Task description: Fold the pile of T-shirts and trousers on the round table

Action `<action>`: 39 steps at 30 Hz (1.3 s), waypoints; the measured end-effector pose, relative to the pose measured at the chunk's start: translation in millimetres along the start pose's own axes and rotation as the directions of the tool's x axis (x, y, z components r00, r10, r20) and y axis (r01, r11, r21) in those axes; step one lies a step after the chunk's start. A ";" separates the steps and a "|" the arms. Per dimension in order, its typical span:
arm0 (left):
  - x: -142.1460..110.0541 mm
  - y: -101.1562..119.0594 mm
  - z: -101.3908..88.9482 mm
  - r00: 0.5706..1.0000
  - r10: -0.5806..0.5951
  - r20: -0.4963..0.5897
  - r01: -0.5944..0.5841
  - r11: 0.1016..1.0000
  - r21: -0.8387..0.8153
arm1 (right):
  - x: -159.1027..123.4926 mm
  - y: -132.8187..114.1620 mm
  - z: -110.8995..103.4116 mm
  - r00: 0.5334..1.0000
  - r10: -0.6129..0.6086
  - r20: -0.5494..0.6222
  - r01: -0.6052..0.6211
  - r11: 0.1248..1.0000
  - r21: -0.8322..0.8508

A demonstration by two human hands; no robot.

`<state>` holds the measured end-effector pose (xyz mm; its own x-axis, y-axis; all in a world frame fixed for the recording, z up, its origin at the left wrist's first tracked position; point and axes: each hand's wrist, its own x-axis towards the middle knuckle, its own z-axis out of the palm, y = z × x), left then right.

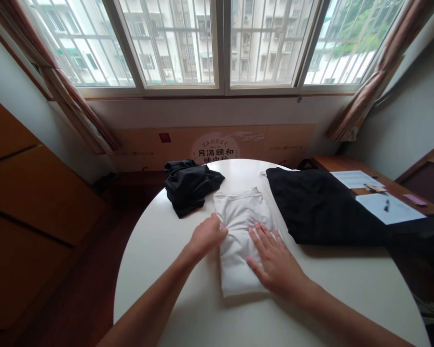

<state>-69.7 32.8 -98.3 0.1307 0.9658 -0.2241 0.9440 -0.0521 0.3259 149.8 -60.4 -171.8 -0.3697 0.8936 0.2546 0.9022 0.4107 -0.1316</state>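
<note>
Centrally on the round white table [148, 255], inward from its far edge, the folded white cloth [238, 277] probably wants light, even tension: right grip [282, 262] open and flat, spreading pressure; left grip [207, 235] pinching the left side, best drawn gently outward. It looks soft, matte, rumpled, with small creases between them.

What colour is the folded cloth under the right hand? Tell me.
The cloth is plain white, clearest in the head view.
</note>
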 end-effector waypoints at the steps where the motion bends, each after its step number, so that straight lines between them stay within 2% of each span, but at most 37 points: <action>1: -8.5 -0.5 -3.7 0.999 0.001 0.053 -0.002 1.000 0.022 | -8.6 -2.5 -3.0 0.999 -0.030 -0.009 0.030 0.999 -0.011; 3: -26.8 -3.6 -9.0 0.989 0.012 0.151 -0.017 0.999 0.032 | -32.7 -10.4 -6.1 0.994 -0.099 -0.042 0.097 0.994 -0.045; 5: -41.5 -7.9 -9.8 0.985 0.011 0.174 -0.006 1.000 -0.026 | -61.9 -20.9 -6.4 0.984 -0.140 -0.108 0.130 0.987 -0.094; 7: -48.0 -10.8 -5.5 0.995 -0.011 0.104 0.024 0.991 -0.128 | -85.8 -28.8 -8.9 0.965 -0.175 -0.197 0.153 0.981 -0.119; 9: -45.1 -11.2 2.9 1.000 0.000 -0.001 0.000 0.974 -0.225 | -94.2 -28.9 -17.7 0.958 -0.183 -0.222 0.177 0.983 -0.049; 11: -35.9 -10.0 13.0 0.992 0.078 -0.101 -0.103 0.957 -0.270 | -83.1 -19.0 -30.3 0.981 -0.080 -0.174 0.104 0.986 0.130; 12: -30.5 -9.4 17.7 0.982 0.124 -0.145 -0.160 0.947 -0.278 | -71.4 -10.9 -35.8 0.991 0.027 -0.131 0.005 0.972 0.233; 14: -21.2 -8.6 24.7 0.963 0.165 -0.214 -0.220 0.937 -0.271 | -41.3 7.8 -41.4 0.952 0.274 -0.134 -0.203 0.896 0.394; 15: -18.1 -8.7 26.6 0.959 0.153 -0.238 -0.213 0.943 -0.255 | -25.7 16.8 -41.0 0.924 0.362 -0.120 -0.272 0.846 0.459; 18: -15.9 -11.0 26.9 0.961 0.092 -0.262 -0.142 0.974 -0.179 | 12.1 33.7 -32.1 0.872 0.487 0.036 -0.386 0.642 0.662; 21: -19.9 -14.9 24.4 0.958 0.141 -0.251 -0.180 0.973 -0.141 | 29.2 34.5 -26.2 0.760 0.607 0.234 -0.497 0.310 0.810; 23: -22.2 -16.8 24.0 0.948 0.209 -0.241 -0.253 0.953 -0.167 | 30.4 31.0 -29.1 0.672 0.672 0.311 -0.500 0.103 0.860; 25: -23.2 -16.9 24.3 0.940 0.253 -0.230 -0.310 0.914 -0.261 | 26.0 27.8 -36.7 0.634 0.690 0.348 -0.443 -0.045 0.896; 26: -23.5 -16.0 24.4 0.939 0.258 -0.228 -0.325 0.884 -0.336 | 22.4 26.6 -41.7 0.643 0.671 0.370 -0.409 -0.107 0.906; 27: -23.8 -14.6 24.3 0.940 0.256 -0.228 -0.331 0.847 -0.415 | 18.5 25.6 -47.2 0.671 0.628 0.395 -0.380 -0.166 0.910; 29: -25.2 -10.3 23.3 0.942 0.245 -0.227 -0.332 0.771 -0.544 | 10.5 23.7 -58.6 0.750 0.489 0.445 -0.357 -0.268 0.895; 30: -26.6 -7.6 22.4 0.943 0.246 -0.224 -0.332 0.734 -0.593 | 6.9 22.4 -63.9 0.779 0.419 0.466 -0.364 -0.304 0.881; 32: -30.6 -1.6 20.3 0.942 0.267 -0.204 -0.333 0.662 -0.672 | 1.3 19.2 -72.4 0.800 0.310 0.513 -0.411 -0.339 0.846; 35: -39.2 8.2 17.1 0.939 0.301 -0.168 -0.316 0.557 -0.769 | -4.6 14.6 -79.5 0.811 0.260 0.524 -0.446 -0.304 0.842; 37: -45.2 16.6 14.5 0.945 0.294 -0.146 -0.281 0.496 -0.822 | -9.6 14.8 -83.2 0.818 0.370 0.440 -0.379 -0.228 0.897; 39: -50.3 28.4 10.4 0.950 0.285 -0.127 -0.252 0.462 -0.850 | -17.2 20.5 -90.2 0.800 0.505 0.324 -0.301 -0.128 0.945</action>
<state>-46.3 -20.0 -87.3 0.3547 0.9350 -0.0038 0.1456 -0.0513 0.9880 194.7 -83.7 -92.4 0.0882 0.9810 -0.1730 -0.2144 -0.1509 -0.9650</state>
